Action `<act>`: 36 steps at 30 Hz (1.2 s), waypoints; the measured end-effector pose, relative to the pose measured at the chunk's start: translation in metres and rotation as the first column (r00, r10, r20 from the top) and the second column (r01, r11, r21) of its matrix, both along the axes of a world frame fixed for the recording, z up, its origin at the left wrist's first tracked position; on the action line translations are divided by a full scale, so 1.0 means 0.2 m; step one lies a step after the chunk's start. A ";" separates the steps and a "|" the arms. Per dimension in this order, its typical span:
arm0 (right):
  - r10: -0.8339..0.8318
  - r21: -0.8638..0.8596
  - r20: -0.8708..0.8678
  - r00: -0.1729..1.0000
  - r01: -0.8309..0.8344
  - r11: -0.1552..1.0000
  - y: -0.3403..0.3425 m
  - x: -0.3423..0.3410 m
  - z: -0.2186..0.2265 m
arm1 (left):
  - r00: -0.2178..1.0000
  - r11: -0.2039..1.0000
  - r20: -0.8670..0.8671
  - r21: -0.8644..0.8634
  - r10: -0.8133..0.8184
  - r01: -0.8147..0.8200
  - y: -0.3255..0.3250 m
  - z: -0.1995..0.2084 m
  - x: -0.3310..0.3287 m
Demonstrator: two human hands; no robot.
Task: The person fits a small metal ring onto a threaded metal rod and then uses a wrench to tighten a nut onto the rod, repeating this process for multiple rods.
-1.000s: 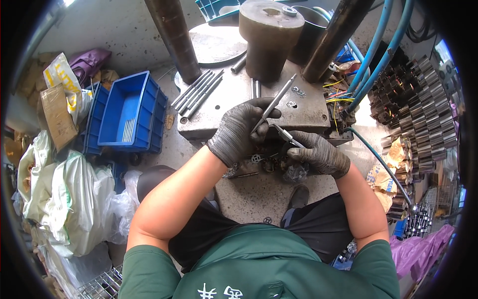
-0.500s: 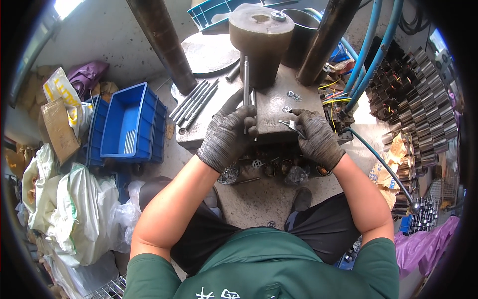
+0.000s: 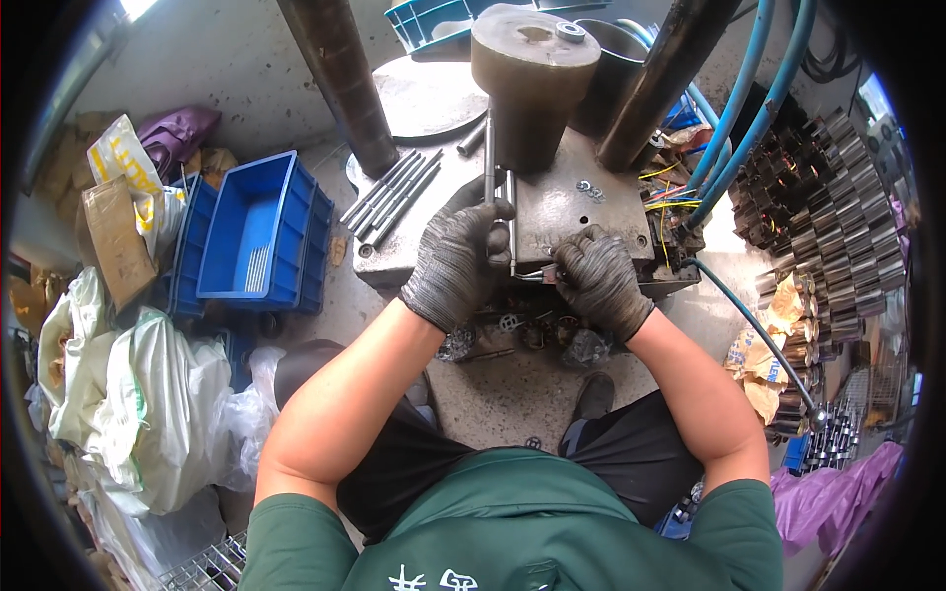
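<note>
My gloved left hand (image 3: 451, 258) is closed around a slim metal shaft (image 3: 491, 153), which stands upright above the fist. Just right of that hand runs a second thin bright rod (image 3: 511, 227); whether I also grip it is unclear. My gloved right hand (image 3: 608, 281) is closed on pliers, mostly covered by the glove, whose narrow metal jaws (image 3: 532, 277) point left toward the rod's lower end. Several small metal rings (image 3: 590, 190) lie on the grey metal block (image 3: 552, 202) beyond my right hand. More shafts (image 3: 396, 195) lie side by side at the block's left.
A thick metal cylinder (image 3: 535, 89) with a bearing (image 3: 570, 32) on top rises from the block. Dark posts (image 3: 340, 84) flank it. Blue hoses (image 3: 749, 108) hang at right beside stacked metal parts (image 3: 838, 197). A blue crate (image 3: 251, 231) holding several rods stands left.
My right hand has moved left toward the rod, bringing the pliers with it. The single ring near its fingertips is gone from the block, where a dark hole shows. The view has shifted slightly.
</note>
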State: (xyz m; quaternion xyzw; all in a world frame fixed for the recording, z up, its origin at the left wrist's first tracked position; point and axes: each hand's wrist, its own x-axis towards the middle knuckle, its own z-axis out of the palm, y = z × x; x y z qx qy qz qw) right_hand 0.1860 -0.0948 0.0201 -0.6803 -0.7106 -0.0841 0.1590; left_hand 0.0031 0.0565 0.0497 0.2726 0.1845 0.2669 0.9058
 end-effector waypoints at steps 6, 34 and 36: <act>0.032 0.133 -0.112 0.993 -0.017 0.991 0.03 0.03 -0.05 | 0.997 0.999 -0.073 -0.045 -0.023 0.020 -0.01 0.02 0.02; -0.198 -0.235 -0.964 -0.178 0.221 0.947 -0.12 -0.04 0.17 | 0.870 0.344 -0.468 0.852 0.158 0.395 -0.19 -0.06 0.15; -0.228 -0.286 -0.940 -0.254 0.221 0.932 -0.12 -0.05 0.18 | 0.863 0.290 -0.470 0.865 0.183 0.410 -0.19 -0.07 0.16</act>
